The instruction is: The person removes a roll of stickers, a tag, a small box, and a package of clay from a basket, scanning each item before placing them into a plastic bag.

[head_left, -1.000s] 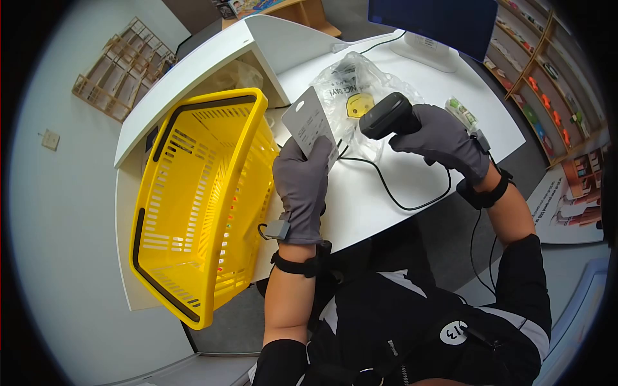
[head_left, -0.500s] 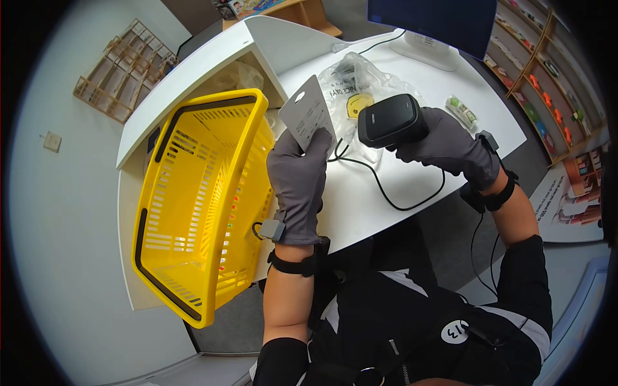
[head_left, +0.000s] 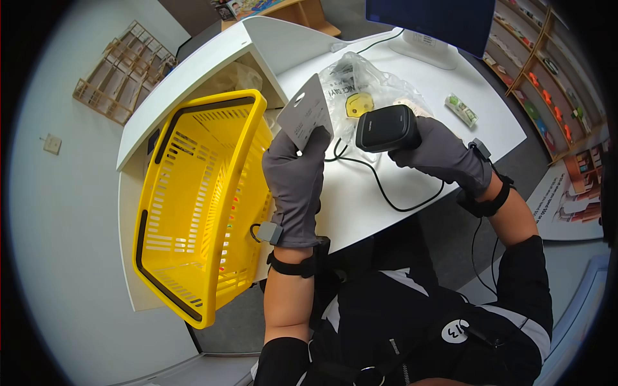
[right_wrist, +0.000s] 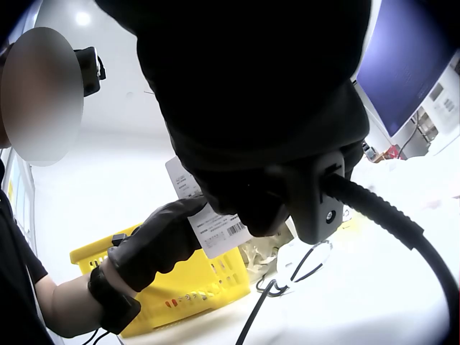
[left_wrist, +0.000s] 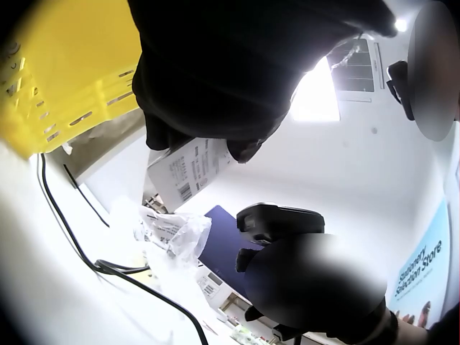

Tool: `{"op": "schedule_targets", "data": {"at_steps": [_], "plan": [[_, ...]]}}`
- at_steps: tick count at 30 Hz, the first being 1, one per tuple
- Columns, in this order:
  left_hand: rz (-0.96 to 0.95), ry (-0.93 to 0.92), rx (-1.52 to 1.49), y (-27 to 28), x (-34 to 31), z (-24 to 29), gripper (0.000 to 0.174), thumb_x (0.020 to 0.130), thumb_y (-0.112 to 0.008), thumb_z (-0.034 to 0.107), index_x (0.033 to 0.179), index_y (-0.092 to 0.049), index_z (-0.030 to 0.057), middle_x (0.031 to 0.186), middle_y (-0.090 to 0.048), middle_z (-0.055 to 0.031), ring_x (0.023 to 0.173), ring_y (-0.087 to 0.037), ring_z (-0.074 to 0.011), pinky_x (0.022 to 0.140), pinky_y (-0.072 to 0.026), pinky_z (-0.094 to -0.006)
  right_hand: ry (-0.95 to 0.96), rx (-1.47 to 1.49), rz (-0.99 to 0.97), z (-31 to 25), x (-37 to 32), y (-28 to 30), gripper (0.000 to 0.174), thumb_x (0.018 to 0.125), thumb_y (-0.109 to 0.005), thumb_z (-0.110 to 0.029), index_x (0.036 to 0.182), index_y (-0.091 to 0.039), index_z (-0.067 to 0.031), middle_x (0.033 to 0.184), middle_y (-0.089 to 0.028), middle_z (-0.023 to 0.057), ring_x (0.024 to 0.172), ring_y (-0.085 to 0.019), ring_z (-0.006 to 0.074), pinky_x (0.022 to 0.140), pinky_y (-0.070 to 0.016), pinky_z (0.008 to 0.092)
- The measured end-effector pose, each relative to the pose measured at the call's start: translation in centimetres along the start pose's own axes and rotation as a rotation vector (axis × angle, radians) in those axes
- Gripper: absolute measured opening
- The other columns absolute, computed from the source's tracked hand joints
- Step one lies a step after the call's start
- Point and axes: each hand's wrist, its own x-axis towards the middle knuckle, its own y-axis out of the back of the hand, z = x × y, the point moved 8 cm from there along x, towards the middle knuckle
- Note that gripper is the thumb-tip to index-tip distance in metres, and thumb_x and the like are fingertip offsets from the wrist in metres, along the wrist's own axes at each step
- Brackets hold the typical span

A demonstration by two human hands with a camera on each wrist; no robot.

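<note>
My gloved left hand [head_left: 295,183] pinches a flat packaging card [head_left: 305,112] between thumb and fingers, beside the yellow basket. The card has a hang hole at its top, and a printed barcode shows in the left wrist view [left_wrist: 188,172]. Around the handle of a black corded barcode scanner [head_left: 386,128] curl the fingers of my gloved right hand [head_left: 444,151]. The scanner's head points left toward the card, a short gap apart. From the handle's base runs a ribbed cable [right_wrist: 377,214]. Whatever is mounted on the card's other side is hidden.
The yellow shopping basket [head_left: 209,257] stands tilted at the left of the white counter [head_left: 360,212]. Behind the hands lie a clear plastic bag [head_left: 351,74] and a small green-and-white packet [head_left: 461,110]. A monitor [head_left: 431,22] stands at the back; a black cable [head_left: 380,180] loops across the counter.
The scanner has turned so its top faces up, and it has shifted slightly left. My left hand has moved a little left with the card, which is tilted slightly differently.
</note>
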Motion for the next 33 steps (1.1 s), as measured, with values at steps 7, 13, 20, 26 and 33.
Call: {"op": "schedule_targets", "data": {"at_steps": [7,13,20,26,33], "plan": [[0.017,-0.050,-0.011,0.4,0.0,0.0,0.032,0.100,-0.081,0.005,0.130,-0.080,-0.0042,0.105,-0.085,-0.0057,0.092,-0.075,-0.0109,0.082,-0.0581,-0.0291,-0.051,-0.075,-0.005,-2.4,-0.8,0.1,0.033,0.088,-0.088,-0.019,0.120,-0.083,-0.0098,0.094,-0.082,0.0053,0.087,-0.076,0.0152,0.087,-0.0618,0.0337],[0.002,-0.030,0.033,0.4,0.2,-0.1,0.035,0.100,-0.083,0.007,0.133,-0.080,-0.0033,0.107,-0.085,-0.0065,0.096,-0.075,-0.0111,0.086,-0.0590,-0.0302,-0.045,-0.154,-0.069,-1.8,-0.7,-0.5,0.037,0.090,-0.085,-0.018,0.124,-0.078,-0.0041,0.098,-0.082,0.0112,0.091,-0.078,0.0227,0.088,-0.0619,0.0385],[-0.009,-0.068,0.027,0.5,0.2,-0.2,0.041,0.099,-0.084,0.008,0.138,-0.079,-0.0007,0.112,-0.085,-0.0079,0.100,-0.076,-0.0124,0.090,-0.0598,-0.0313,0.003,-0.187,-0.021,-1.7,-0.4,-0.5,0.033,0.091,-0.085,-0.018,0.121,-0.080,-0.0047,0.095,-0.082,0.0111,0.090,-0.079,0.0225,0.087,-0.0620,0.0382],[-0.002,-0.126,0.057,0.6,0.2,-0.1,0.039,0.099,-0.084,0.008,0.137,-0.079,-0.0009,0.110,-0.085,-0.0078,0.099,-0.076,-0.0129,0.088,-0.0603,-0.0317,-0.029,-0.099,-0.020,-1.7,-0.2,-0.3,0.034,0.092,-0.086,-0.018,0.124,-0.080,-0.0066,0.097,-0.083,0.0096,0.091,-0.079,0.0206,0.088,-0.0621,0.0373],[0.021,-0.137,0.089,0.5,-0.1,0.1,0.035,0.100,-0.084,0.010,0.133,-0.081,-0.0011,0.106,-0.084,-0.0069,0.095,-0.076,-0.0124,0.084,-0.0606,-0.0317,-0.021,-0.104,0.013,-0.9,0.3,0.0,0.034,0.093,-0.085,-0.019,0.126,-0.081,-0.0089,0.097,-0.083,0.0081,0.090,-0.078,0.0195,0.089,-0.0617,0.0356]]}}
